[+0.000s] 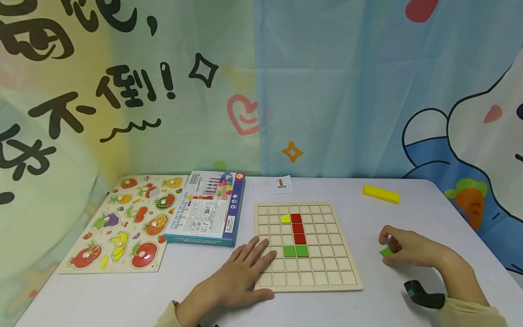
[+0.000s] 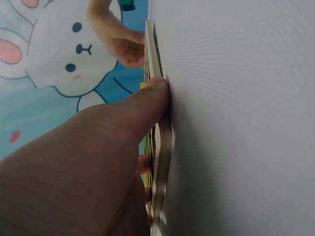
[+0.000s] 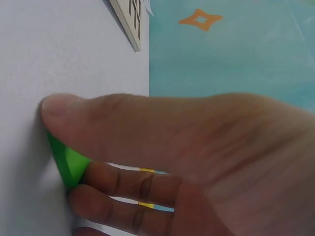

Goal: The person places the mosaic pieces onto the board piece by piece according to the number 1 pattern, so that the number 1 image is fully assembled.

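A wooden grid board (image 1: 323,278) lies flat on the table. On it stand three red square tiles (image 1: 298,228) in a column, two green square tiles (image 1: 295,251) side by side below them, and a yellow rounded-corner piece (image 1: 285,219) left of the top red one. My left hand (image 1: 241,277) rests on the board's left edge with fingers extended; its thumb (image 2: 147,101) lies along the edge in the left wrist view. To the right of the board, my right hand (image 1: 416,247) pinches a green tile (image 3: 71,164) between thumb and fingers, close over the tabletop. Fingers partly hide that tile.
A small pattern card (image 1: 281,185) lies behind the board. Farther right is a long yellow block (image 1: 381,194). On the left, a boxed set (image 1: 206,209) overlaps a fruit puzzle board (image 1: 135,236). A printed curtain (image 1: 310,91) hangs behind the table.
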Motion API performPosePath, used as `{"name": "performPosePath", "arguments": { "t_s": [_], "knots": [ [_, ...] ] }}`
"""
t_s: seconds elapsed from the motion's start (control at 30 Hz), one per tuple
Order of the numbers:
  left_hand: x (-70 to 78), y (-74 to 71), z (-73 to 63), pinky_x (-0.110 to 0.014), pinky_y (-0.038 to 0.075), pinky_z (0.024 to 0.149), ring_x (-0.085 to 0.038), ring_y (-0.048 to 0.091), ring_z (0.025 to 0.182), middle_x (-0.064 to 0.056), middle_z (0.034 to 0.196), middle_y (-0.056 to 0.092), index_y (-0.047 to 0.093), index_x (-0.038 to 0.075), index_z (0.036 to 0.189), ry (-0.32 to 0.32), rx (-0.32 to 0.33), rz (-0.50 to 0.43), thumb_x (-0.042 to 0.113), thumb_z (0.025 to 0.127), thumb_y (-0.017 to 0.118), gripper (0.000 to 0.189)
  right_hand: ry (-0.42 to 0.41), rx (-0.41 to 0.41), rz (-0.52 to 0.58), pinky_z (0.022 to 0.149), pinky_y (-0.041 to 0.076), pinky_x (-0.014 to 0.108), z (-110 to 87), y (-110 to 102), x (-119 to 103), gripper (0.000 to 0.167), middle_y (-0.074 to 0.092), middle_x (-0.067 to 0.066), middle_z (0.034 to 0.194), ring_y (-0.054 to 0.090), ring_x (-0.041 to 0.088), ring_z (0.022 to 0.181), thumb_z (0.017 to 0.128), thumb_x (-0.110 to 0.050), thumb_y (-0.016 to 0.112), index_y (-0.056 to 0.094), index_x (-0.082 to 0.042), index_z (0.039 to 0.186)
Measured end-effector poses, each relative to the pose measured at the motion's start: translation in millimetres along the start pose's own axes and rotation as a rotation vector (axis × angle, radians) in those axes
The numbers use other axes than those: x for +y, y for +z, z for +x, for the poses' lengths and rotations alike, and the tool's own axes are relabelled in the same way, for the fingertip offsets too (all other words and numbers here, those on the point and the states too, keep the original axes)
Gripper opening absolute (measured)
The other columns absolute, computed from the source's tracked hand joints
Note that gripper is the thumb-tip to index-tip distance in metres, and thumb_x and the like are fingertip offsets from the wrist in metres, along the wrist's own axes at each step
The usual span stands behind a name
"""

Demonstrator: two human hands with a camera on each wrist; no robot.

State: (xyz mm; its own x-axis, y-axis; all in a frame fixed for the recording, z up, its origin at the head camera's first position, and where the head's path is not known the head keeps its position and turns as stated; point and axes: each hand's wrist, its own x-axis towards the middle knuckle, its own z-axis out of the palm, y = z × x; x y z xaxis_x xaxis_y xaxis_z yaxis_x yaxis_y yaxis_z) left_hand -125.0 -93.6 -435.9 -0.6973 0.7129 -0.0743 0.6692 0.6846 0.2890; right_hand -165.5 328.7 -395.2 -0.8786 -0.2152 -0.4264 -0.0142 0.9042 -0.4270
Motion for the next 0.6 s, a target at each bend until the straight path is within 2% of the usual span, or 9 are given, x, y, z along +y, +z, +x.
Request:
{"name": "performPosePath", "arguments": {
  "t_s": [0.2,0.43,0.6],
  "knots": [
    [0.8,-1.0,-1.0,-0.052,0.019,0.115,-0.031,0.005,0.148,-0.007,0.16,0.01,0.02,0.022,0.151,0.006,0.006,-0.003,0.066,0.088,0.043,0.08,-0.032,0.012,-0.001,0.06,0.038,0.025,-0.6,1,-1,0.041,0.049,0.003,0.08,0.047,0.017,0.076,0.076,-0.021,0.078,0.05,-0.008,0.103],
    [1.8,-2.0,0.0,-0.052,0.02,0.115,-0.03,0.007,0.148,-0.007,0.16,0.013,0.024,0.021,0.151,-0.003,0.02,-0.006,0.064,0.092,0.036,0.073,-0.142,0.07,-0.024,0.063,0.045,0.022,3.2,6,-9,0.031,0.055,0.0,0.084,0.049,0.015,0.078,0.078,-0.02,0.075,0.055,-0.009,0.099],
    [1.4,-2.9,1.4,-0.052,0.023,0.114,-0.031,0.01,0.147,-0.008,0.158,0.018,0.028,0.02,0.149,0.007,0.042,0.01,0.061,0.092,0.039,0.071,-0.231,0.13,-0.032,0.063,0.043,0.02,5.8,10,-16,0.028,0.052,-0.002,0.083,0.046,0.009,0.076,0.08,-0.019,0.073,0.055,-0.011,0.1]
  ]
}}
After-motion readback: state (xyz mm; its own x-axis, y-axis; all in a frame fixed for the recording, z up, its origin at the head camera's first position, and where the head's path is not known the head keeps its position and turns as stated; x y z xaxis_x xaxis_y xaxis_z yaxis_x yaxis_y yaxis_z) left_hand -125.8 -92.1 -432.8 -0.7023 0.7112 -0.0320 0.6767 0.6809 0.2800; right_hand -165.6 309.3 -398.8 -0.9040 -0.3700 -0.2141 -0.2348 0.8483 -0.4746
